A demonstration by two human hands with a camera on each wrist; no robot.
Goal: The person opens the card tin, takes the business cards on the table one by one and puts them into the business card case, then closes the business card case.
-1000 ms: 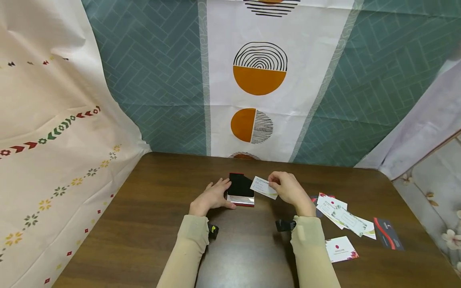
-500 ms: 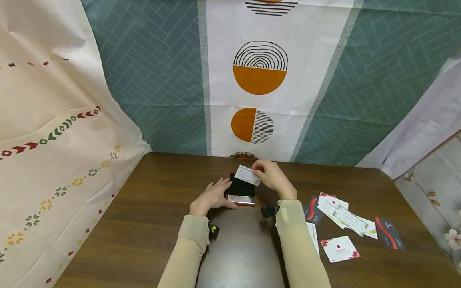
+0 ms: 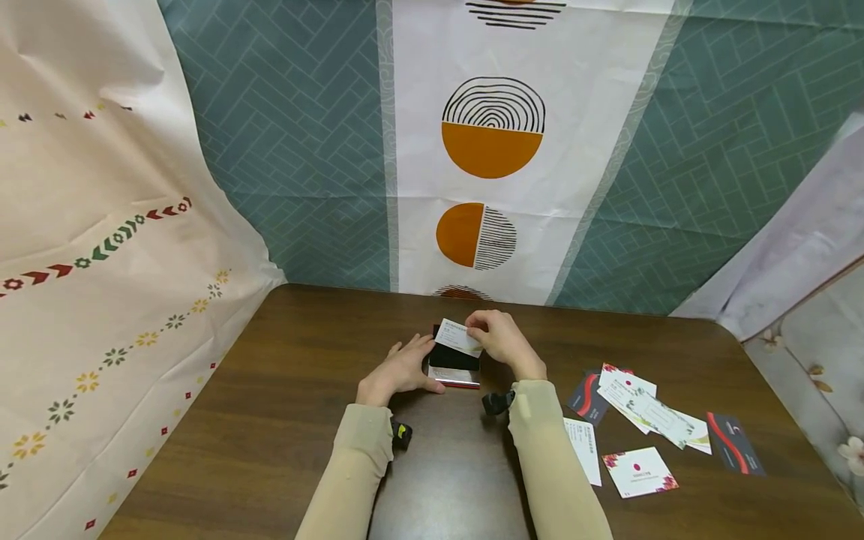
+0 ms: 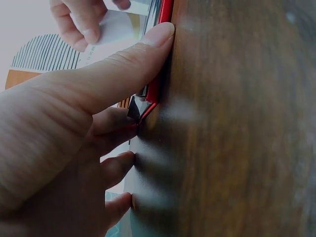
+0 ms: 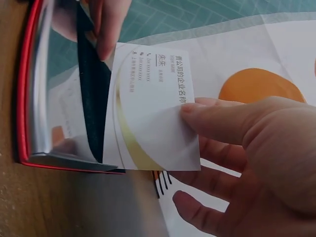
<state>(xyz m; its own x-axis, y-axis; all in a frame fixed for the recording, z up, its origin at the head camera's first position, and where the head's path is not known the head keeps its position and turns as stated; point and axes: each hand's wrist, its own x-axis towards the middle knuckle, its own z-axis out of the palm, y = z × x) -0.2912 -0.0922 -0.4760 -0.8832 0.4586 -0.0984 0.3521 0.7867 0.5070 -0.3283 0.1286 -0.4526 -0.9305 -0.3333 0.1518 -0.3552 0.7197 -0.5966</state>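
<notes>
A business card case (image 3: 454, 376) with a red edge, a silver band and a black lining lies on the table. My left hand (image 3: 398, 370) holds its left side; in the left wrist view the thumb (image 4: 128, 61) lies along the red edge while other fingers touch the table. Between the thumb and fingers of my right hand (image 3: 502, 341) is a white business card (image 3: 457, 337) with grey print and a yellow-green curve. The card is tilted over the far part of the case. In the right wrist view its edge meets the black lining (image 5: 94, 103).
Several business cards lie to the right: a stack of white ones (image 3: 664, 420), a flower-cornered card (image 3: 640, 472), a printed white card (image 3: 583, 448) and dark cards with red stripes (image 3: 736, 442). Patterned cloth (image 3: 324, 187) hangs behind the brown table (image 3: 270, 420).
My right hand has brought the white card leftward from beside the case to over it, then slightly nearer and lower. My left hand has stayed at the case.
</notes>
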